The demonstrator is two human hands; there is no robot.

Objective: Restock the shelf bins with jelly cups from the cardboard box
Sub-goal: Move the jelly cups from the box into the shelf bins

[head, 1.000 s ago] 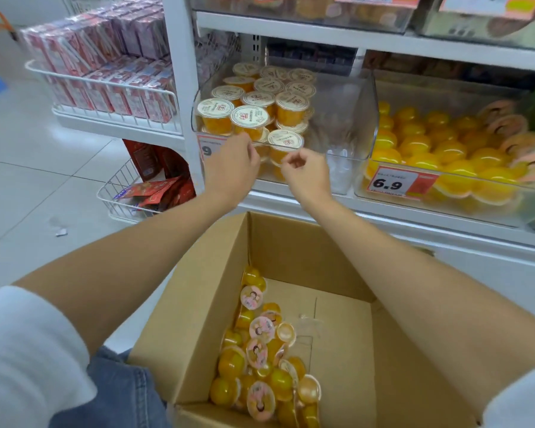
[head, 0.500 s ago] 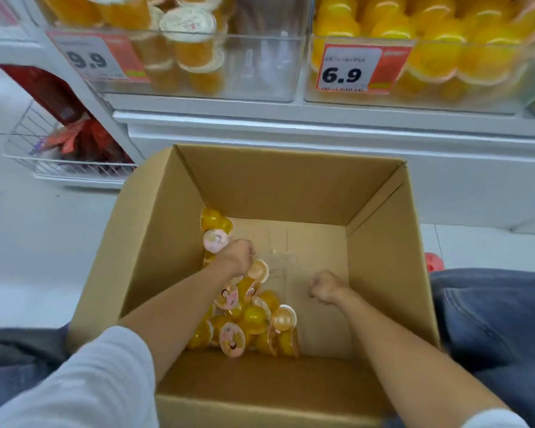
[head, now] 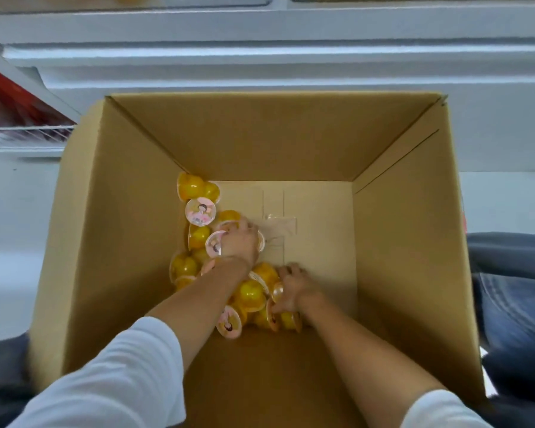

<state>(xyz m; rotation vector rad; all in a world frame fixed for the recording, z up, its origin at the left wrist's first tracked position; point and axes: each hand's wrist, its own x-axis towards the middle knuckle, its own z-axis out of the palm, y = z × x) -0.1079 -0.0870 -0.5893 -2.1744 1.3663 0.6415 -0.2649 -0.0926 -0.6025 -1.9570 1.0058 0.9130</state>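
Observation:
The open cardboard box [head: 112,230] fills the view below me. Several yellow jelly cups [head: 198,188] with pink picture lids lie heaped along its left bottom. My left hand [head: 240,242] is down in the heap, fingers curled over cups near the middle of the pile. My right hand [head: 291,288] is lower and to the right, fingers closed around jelly cups at the pile's near end. Both forearms reach into the box from white sleeves. The shelf bins are almost out of view at the top edge.
The white shelf base [head: 260,57] runs across the top behind the box. A wire basket [head: 25,134] with red packets sits at the left. My jeans-clad knee [head: 513,288] is at the right of the box. The box's right floor is bare cardboard.
Both hands left the shelf bin, dropped into the box and went deeper into the jelly cup pile. The view tilted down, so the bins slid out of sight.

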